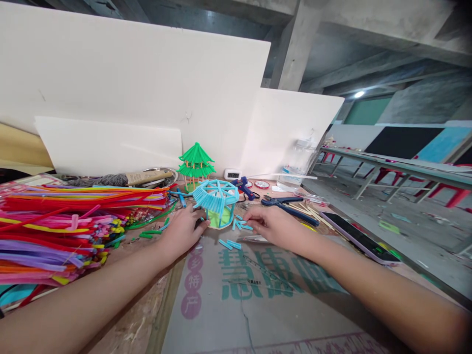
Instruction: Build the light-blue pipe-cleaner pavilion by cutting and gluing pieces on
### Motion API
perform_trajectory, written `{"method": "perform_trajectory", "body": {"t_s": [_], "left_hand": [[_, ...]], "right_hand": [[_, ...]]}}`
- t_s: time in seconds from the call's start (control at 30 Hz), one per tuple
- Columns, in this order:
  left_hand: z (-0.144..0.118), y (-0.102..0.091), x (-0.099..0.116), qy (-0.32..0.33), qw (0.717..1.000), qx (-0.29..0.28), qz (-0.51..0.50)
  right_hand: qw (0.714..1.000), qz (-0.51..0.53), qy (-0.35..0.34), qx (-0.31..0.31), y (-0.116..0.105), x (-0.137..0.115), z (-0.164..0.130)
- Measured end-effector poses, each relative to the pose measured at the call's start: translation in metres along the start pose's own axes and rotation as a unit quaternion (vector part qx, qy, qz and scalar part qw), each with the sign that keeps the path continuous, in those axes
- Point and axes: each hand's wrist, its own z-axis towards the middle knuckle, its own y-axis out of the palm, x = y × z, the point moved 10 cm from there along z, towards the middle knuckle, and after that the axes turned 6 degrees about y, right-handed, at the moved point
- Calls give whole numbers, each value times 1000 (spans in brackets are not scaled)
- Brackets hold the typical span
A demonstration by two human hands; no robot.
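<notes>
A small blue pavilion model [217,196] stands upright in the middle, its roof partly covered with light-blue strips and its floor green. My left hand [186,228] is at its left side, thumb and fingers closed on the edge near the base. To the right of the model, my right hand [271,225] has its fingertips pinched together close to several short cut blue pieces [239,224]. Whether a piece is between those fingertips is too small to see. More short blue pieces [230,244] lie on the printed board [206,324] in front of the model.
Bundles of colourful pipe cleaners [73,231] fill the left. Behind stand a green-roofed model [196,167], a digital timer [232,174] and a blue glue gun [245,188]. On the right lie pliers [291,207] and a phone [357,237]; a clear plastic jar [300,160] stands farther back.
</notes>
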Motion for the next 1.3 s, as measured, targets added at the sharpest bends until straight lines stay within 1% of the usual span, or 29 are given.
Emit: {"method": "perform_trajectory", "body": {"t_s": [0.07,0.13,0.23,0.3,0.37,0.47,0.53,0.6,0.77,0.93,1.13,1.3], "left_hand": [[0,0,0,0,1000,0,0],[0,0,1,0,1000,0,0],[0,-1,1,3,1000,2,-1],[0,-1,1,6,1000,4,-2],[0,-1,1,9,1000,7,-3],[1,-1,1,12,1000,9,-4],[0,-1,0,9,1000,7,-1],[0,-1,0,6,1000,5,1],[0,-2,3,12,1000,5,-7],[0,-3,5,10,1000,3,-1],[0,-3,5,11,1000,4,5],[0,-2,5,15,1000,8,4]], "right_hand": [[998,65,11,3,-1,3,1],[987,157,33,-2,6,7,2],[949,309,68,2,21,12,2],[922,380,74,21,28,11,1],[902,424,71,46,28,10,0],[874,474,68,77,21,10,1],[861,496,70,91,17,12,3],[855,504,73,98,16,12,7],[857,499,72,107,21,5,15],[855,501,79,109,27,-4,13],[835,534,89,101,34,-10,13],[816,560,107,90,42,-9,15]]}}
